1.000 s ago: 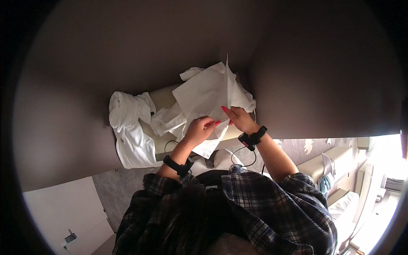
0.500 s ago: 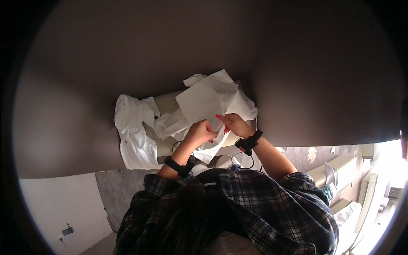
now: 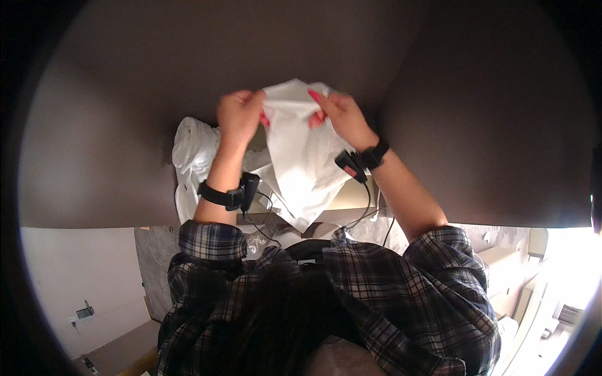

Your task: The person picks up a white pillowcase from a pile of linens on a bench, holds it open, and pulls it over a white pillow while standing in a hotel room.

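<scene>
From my feed, the biggest thing is the dark wall point(image 3: 188, 75), and against it sits a heap of white cloths point(image 3: 191, 156) on a pale box point(image 3: 351, 197), left of and below the one cloth point(image 3: 298, 156) I see lifted in front of the wall. My left hand point(image 3: 238, 116) and right hand point(image 3: 342, 116) are each closed on an upper corner of that cloth, fingers pinched tight, holding it spread and hanging above the heap. I judge the work as early: one piece is up and opened flat, not yet folded, and the heap waits untouched.
</scene>
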`<state>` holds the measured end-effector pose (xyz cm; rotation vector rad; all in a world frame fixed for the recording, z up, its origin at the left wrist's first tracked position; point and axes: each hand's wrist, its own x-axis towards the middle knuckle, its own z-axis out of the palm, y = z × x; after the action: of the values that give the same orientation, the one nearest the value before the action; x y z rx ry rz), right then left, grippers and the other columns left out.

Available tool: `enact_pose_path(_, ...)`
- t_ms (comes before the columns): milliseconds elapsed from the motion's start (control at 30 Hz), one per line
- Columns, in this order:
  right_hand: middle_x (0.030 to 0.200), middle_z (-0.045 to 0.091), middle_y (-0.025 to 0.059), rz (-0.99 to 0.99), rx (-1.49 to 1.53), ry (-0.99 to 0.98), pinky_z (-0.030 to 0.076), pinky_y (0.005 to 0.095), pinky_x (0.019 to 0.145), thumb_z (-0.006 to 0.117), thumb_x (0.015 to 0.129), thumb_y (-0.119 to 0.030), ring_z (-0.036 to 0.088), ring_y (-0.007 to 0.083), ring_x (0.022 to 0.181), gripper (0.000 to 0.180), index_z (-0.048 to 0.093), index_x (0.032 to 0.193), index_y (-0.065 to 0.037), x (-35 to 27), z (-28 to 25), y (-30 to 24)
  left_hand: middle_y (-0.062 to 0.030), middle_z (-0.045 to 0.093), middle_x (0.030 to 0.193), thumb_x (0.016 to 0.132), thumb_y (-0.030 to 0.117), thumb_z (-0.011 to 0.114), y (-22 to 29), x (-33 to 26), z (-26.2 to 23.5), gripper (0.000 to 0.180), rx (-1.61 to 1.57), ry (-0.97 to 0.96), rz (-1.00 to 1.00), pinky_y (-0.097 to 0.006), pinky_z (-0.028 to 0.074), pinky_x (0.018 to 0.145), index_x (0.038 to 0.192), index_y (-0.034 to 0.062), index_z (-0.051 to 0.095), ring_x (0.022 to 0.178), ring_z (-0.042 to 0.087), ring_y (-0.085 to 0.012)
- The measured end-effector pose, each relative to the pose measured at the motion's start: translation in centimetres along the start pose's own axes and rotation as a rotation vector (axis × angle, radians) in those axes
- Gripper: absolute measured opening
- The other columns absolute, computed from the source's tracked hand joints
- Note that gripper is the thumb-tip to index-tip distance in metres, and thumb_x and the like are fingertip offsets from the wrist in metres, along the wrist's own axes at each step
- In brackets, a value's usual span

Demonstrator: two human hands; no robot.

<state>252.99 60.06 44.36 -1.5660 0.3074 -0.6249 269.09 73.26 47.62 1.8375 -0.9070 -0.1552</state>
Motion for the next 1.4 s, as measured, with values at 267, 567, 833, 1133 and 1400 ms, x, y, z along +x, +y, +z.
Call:
enact_pose_path(267, 0.073, 0.056, 0.0176, -0.588, -0.475, -0.02, 0.042, 0.0336, 0.065, 0.049, 0.091, -0.019, 0.055, 0.0254, 0.07, 0.025, 0.061, 0.079, 0.001, 5.3, 1.7, -12.8, -0.0036, 0.06, 0.059, 0.08, 0.008, 0.054, 8.1, 2.3, -6.9, 0.023, -0.475, 0.524, 0.315, -0.022, 0.043, 0.058, 0.06, -0.0031, 0.057, 0.056, 0.053, -0.0083)
enact_pose_path(567, 0.063, 0.052, 0.0067, -0.561, -0.348, -0.002, 0.04, 0.028, 0.056, 0.049, 0.092, -0.02, 0.045, 0.0089, 0.063, 0.029, 0.057, 0.081, 0.005, 6.1, 1.0, -13.5, 0.0034, 0.053, 0.058, 0.078, 0.016, 0.058, 6.4, 1.5, -6.5, 0.019, -0.159, 0.339, 0.219, -0.02, 0.032, 0.051, 0.072, -0.001, 0.061, 0.056, 0.041, -0.0027)
enact_pose_path(833, 0.064, 0.049, -0.0013, -0.781, -0.457, -0.051, 0.037, 0.0244, 0.056, 0.049, 0.092, -0.023, 0.041, 0.0065, 0.062, 0.031, 0.057, 0.079, 0.004, 7.0, 0.2, -21.2, -0.0072, 0.062, 0.085, 0.083, 0.014, 0.055, 9.6, 3.1, -8.1, 0.021, -0.45, 0.381, 0.451, -0.027, 0.043, 0.08, 0.091, -0.0033, 0.062, 0.082, 0.058, -0.0146)
enact_pose_path(1133, 0.085, 0.06, -0.0012, -0.484, -0.012, -0.496, 0.042, 0.0231, 0.074, 0.049, 0.093, -0.023, 0.051, 0.007, 0.08, 0.027, 0.062, 0.091, 0.0, 7.5, 1.5, -20.2, -0.0112, 0.025, 0.143, 0.071, 0.02, 0.061, 2.6, 0.8, -6.9, 0.076, -0.534, -0.202, 0.377, -0.042, 0.019, 0.107, 0.137, 0.0071, 0.026, 0.133, 0.022, -0.0265)
enact_pose_path(1400, 0.059, 0.056, 0.0011, -0.274, -0.363, -0.295, 0.039, 0.0246, 0.054, 0.05, 0.088, -0.028, 0.047, 0.0071, 0.057, 0.035, 0.06, 0.07, 0.0, 6.1, 1.3, -15.8, -0.0139, 0.049, 0.122, 0.066, 0.006, 0.067, 4.7, -1.3, -7.0, 0.02, 0.131, -0.037, 0.795, -0.04, 0.037, 0.095, 0.083, 0.0028, 0.056, 0.121, 0.041, -0.0271)
